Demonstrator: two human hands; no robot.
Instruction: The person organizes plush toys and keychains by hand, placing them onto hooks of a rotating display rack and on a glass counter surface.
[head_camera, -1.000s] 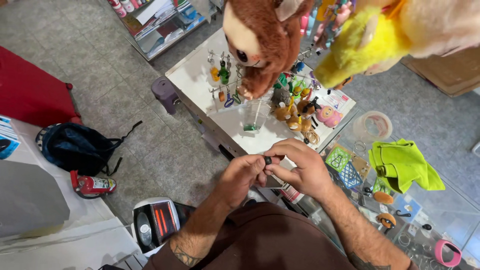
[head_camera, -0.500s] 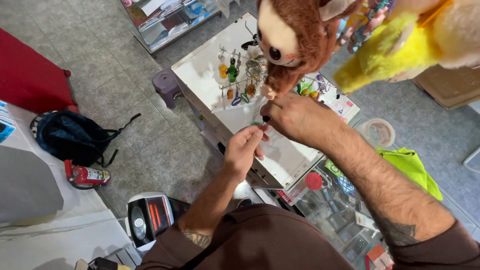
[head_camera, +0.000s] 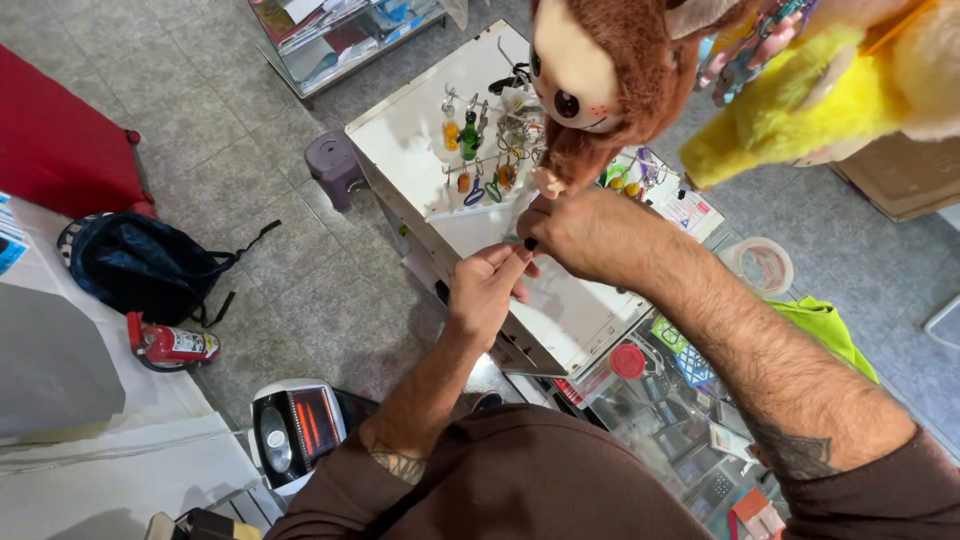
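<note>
My right hand (head_camera: 590, 235) is raised just under a hanging brown plush toy (head_camera: 600, 75) and pinches a small dark piece (head_camera: 530, 243) at its fingertips. My left hand (head_camera: 485, 295) reaches up beside it, its fingers touching the same small piece. A yellow plush toy (head_camera: 800, 110) hangs to the right of the brown one. Below both hands stands a white counter (head_camera: 420, 130) with a rack of small keychain trinkets (head_camera: 485, 150).
A glass display case (head_camera: 660, 410) with small goods sits under my right arm, with a lime-green cloth (head_camera: 825, 325) beside it. On the tiled floor lie a dark backpack (head_camera: 140, 265), a red extinguisher (head_camera: 170, 345), a purple stool (head_camera: 335, 165) and an electric heater (head_camera: 300, 430).
Both hands have risen from chest height up to the brown plush toy, still together on the small piece. The view has tilted, bringing the toys closer.
</note>
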